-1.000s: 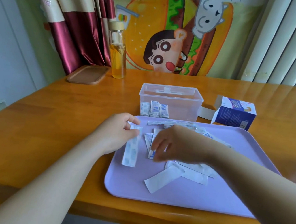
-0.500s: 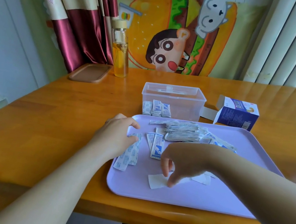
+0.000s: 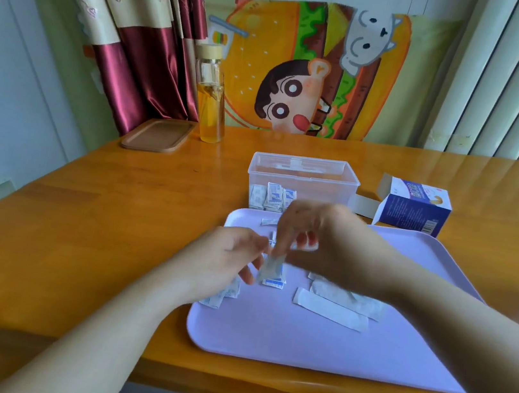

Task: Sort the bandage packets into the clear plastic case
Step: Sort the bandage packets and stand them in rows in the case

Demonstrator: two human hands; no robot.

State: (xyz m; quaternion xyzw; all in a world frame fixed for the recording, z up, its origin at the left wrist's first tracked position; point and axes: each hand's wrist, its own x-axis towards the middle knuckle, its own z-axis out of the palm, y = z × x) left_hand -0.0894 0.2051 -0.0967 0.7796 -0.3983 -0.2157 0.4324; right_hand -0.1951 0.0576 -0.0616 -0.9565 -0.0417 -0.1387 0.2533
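- Left hand (image 3: 225, 258) is over the near-left part of the lilac tray (image 3: 297, 340), fingers curled inward. Its fingertips are at the left edge of a bandage packet (image 3: 271, 268). Motion blur; cannot tell whether it grips.
- Right hand (image 3: 322, 239) is above the tray's middle, fingers curled downward. Forefinger and thumb appear to pinch the upper end of that packet, which hangs roughly upright between the two hands, its lower end just above the tray.
- A small stack of packets (image 3: 222, 295) shows under the left hand at the tray's left edge. Held or lying, cannot tell.
- Long white packets (image 3: 332, 310) lie flat on the tray below the right wrist, overlapping. One small packet (image 3: 269, 221) lies near the far-left corner.
- Clear plastic case (image 3: 303, 177) stands open on the table (image 3: 112, 225) just behind the tray. A row of sorted packets (image 3: 271, 196) stands upright against its front wall.
- Blue-and-white carton (image 3: 414, 209), flap open, stands right of the case.
- Glass bottle (image 3: 211, 98) with amber liquid and a brown lid (image 3: 159, 135) are at the far left of the table.
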